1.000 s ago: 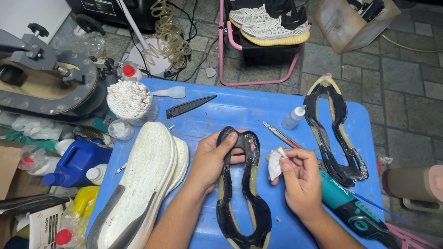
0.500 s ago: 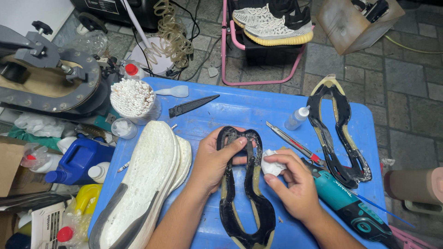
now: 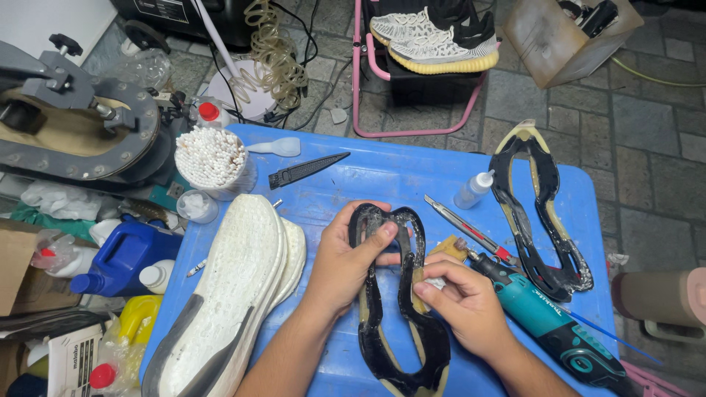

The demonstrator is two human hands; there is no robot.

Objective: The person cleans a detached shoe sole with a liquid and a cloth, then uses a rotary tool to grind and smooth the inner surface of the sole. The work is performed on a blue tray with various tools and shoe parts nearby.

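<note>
Head view, steeply down, close over table [image 3: 397,176]

White midsoles' [image 3: 228,294] heels cut off by bottom edge.

Blue plastic table [image 3: 382,176], set on a stone-tiled floor [image 3: 647,125]. Laid on it: two white foam midsoles [image 3: 235,294] stacked at the left; a cup of cotton swabs [image 3: 213,162] at the far-left corner; a black brush [image 3: 305,170]; a small dropper bottle [image 3: 473,190]; a utility knife [image 3: 471,229]; a teal rotary tool [image 3: 548,323]; a black outsole [image 3: 540,213] at the right. A second black outsole [image 3: 397,323] is rested at the near centre.
</note>
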